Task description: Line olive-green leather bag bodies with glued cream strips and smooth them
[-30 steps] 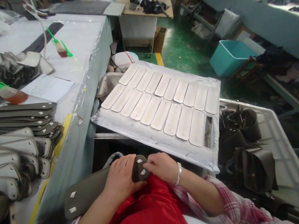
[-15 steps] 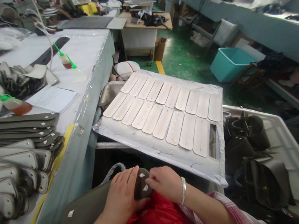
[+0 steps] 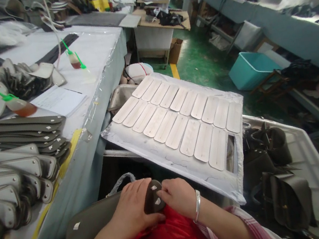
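Observation:
A long dark grey-green piece point(image 3: 93, 219) with rounded ends and small white tabs lies across my lap on red cloth. My left hand point(image 3: 135, 204) rests over it near its right end, the fingers together on top and the thumb below. At that end, my right hand point(image 3: 179, 194) is closed, with thumb and forefinger pinched at the edge beside the white tabs. Beyond my hands, a white-covered board point(image 3: 164, 147) holds two rows of pale rounded strips point(image 3: 187, 137).
On the left table point(image 3: 97, 44) lie stacked dark strips point(image 3: 25, 128), pale strips with holes point(image 3: 11, 174), paper point(image 3: 59, 101) and green-tipped bottles point(image 3: 21, 106). A white crate point(image 3: 317, 157) of dark pieces stands right. A turquoise bin point(image 3: 249, 70) is farther back.
The view has shifted slightly, so the table and board appear a little farther right. Both hands keep nearly the same hold on the dark piece.

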A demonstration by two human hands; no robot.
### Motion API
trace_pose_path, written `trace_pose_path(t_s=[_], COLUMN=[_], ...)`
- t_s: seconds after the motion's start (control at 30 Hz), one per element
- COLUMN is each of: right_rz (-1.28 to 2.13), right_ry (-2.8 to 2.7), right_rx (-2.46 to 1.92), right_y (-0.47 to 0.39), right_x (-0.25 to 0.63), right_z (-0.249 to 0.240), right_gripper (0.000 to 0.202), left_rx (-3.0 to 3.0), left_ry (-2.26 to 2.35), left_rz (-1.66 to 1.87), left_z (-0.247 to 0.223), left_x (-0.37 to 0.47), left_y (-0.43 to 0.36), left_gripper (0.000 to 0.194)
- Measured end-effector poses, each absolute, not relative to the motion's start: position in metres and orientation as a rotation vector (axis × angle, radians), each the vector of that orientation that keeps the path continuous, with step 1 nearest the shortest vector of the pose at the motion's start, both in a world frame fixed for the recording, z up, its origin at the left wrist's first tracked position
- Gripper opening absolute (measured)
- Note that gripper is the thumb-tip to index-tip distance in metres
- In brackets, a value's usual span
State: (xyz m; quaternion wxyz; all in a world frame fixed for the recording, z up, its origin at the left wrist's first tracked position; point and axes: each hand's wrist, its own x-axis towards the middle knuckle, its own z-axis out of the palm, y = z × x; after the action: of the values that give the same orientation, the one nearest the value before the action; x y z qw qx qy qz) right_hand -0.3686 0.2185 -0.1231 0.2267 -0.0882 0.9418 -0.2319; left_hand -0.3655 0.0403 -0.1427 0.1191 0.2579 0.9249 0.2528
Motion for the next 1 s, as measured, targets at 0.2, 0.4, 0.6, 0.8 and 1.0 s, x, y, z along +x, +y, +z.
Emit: trace_pose_path(t_s=[0.2, 0.4, 0.6, 0.8, 1.0], right_rz=[-0.634, -0.606, -0.914, -0.99, -1.02], right_ry=[2.619, 2.646, 2.81, 2.578, 2.357], right_rx=[-0.262, -0.242, -0.341, -0.81, -0.981], right_y=[0.217, 0.218, 0.217, 0.222, 0.232], right_x=[-0.367, -0.363, -0.349, -0.358, -0.372], right_z=[-0.124, -0.127, -0.134, -0.131, -0.127], right_gripper=[0.027, 0.027, 0.038, 0.041, 0.066], left_rx=[0.479, 0.44, 0.309, 0.533, 0.802], left_ry=[2.605, 2.73, 2.708, 2.613, 2.744], left_rz=[0.993, 0.926, 1.009, 0.915, 0.61], left_z=[-0.132, -0.137, -0.142, -0.131, -0.133], left_x=[-0.376, -0.37, -0.371, -0.368, -0.349], left_y=[0.041, 0.048, 0.047, 0.013, 0.012], left_gripper=[0.019, 0.007, 0.042, 0.052, 0.089])
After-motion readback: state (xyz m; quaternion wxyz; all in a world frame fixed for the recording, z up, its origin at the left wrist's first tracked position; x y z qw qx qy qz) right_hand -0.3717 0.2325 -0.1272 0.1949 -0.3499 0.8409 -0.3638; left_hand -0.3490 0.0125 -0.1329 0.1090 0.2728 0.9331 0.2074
